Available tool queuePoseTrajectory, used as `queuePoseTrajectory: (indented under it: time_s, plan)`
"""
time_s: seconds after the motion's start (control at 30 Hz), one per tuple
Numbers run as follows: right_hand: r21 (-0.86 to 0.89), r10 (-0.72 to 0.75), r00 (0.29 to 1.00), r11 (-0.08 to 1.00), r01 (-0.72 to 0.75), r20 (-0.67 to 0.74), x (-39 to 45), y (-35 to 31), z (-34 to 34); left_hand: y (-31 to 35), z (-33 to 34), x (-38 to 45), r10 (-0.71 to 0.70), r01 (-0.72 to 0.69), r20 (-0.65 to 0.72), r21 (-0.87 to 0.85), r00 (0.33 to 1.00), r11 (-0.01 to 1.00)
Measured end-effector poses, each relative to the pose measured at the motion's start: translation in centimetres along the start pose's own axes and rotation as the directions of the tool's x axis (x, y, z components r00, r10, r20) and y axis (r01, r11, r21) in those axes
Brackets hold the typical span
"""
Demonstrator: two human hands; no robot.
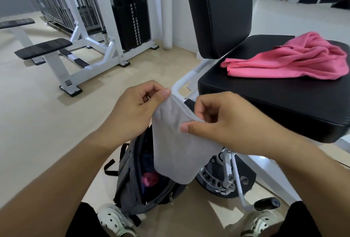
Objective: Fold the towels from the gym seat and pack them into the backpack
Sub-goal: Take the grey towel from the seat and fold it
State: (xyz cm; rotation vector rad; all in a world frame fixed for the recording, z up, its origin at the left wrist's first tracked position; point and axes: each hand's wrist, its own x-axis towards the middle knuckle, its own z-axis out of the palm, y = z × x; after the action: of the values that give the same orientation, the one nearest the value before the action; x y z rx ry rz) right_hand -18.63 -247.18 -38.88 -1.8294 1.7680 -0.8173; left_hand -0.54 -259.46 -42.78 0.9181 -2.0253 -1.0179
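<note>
Our left hand and right hand pinch the grey towel's top edge; it hangs over the open backpack. A pink towel lies crumpled on the gym seat.

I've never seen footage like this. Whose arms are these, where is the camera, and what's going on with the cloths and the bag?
There is no robot here. A person wears a camera on the head, so the single picture looks down along their own arms. The left hand and right hand each pinch the top edge of a grey towel, which hangs folded above an open grey backpack on the floor. Something pink already lies inside the bag. A crumpled pink towel waits on the black gym seat. Other exercise machines stand behind.
</note>
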Motion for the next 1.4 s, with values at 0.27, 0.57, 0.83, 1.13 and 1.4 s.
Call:
queuePoseTrajectory:
  time_s: [0.27,0.57,0.83,1.13,1.4]
  plan:
    - [0.212,0.020,0.998,0.977,-0.030,0.051,-0.5,-1.4,3.0,1.1,-2.2,-0.3,-0.180,0.170,0.155,0.079,0.971,0.982]
    - [0.040,0.049,0.956,0.997,-0.063,0.288,-0.1,-1.4,2.7,0.9,-3.2,-1.2,0.000,-0.072,0.225,0.312,0.974,0.947]
    - [-0.148,0.070,0.995,0.987,-0.059,0.076,1.9,1.7,4.7,1.8,-4.6,-1.2,0.108,-0.184,0.313,0.223,0.944,0.957]
    - [0.108,0.025,0.999,0.994,-0.030,0.042,2.3,2.2,6.1,1.7,-5.2,-1.1,0.196,-0.226,0.206,0.133,0.959,0.965]
    - [-0.004,0.061,0.995,0.998,-0.061,0.074,1.5,3.7,9.0,1.2,-4.9,-0.5,0.169,-0.155,-0.113,0.124,0.979,0.980]
